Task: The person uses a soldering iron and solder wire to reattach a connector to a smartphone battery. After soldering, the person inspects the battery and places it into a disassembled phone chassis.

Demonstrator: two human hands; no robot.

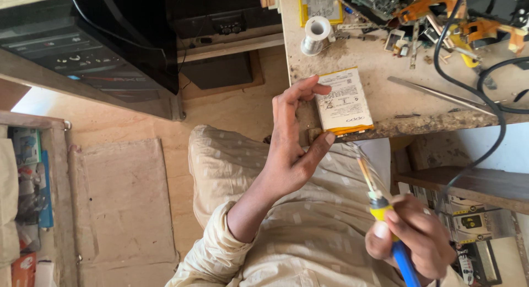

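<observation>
My left hand (292,149) is at the near edge of the table (386,83), and it touches the flat battery pack (344,101) that lies there. The pack is white with a yellow border, and its long axis runs away from me across the table, a little tilted. One short end is at the table edge, where my thumb tip meets the corner; my fingers are spread open and curve over the left long side. So this hand steadies the pack from the side and does not lift it.

My right hand (410,237) is lower, over my lap, and well apart from the table. It is closed around the blue and yellow handle of the soldering iron (380,196). The iron points up and to the left, so its tip is just below the near short end of the pack, close to the table edge. I cannot tell if the tip touches anything.

So the pack lies up and left from the iron, and the left hand is much nearer to it. The near short end is the side that faces the tip.

Further on the table there is a spool of solder wire (316,33), a pair of tweezers (441,94) and a black cable (485,99).
</observation>
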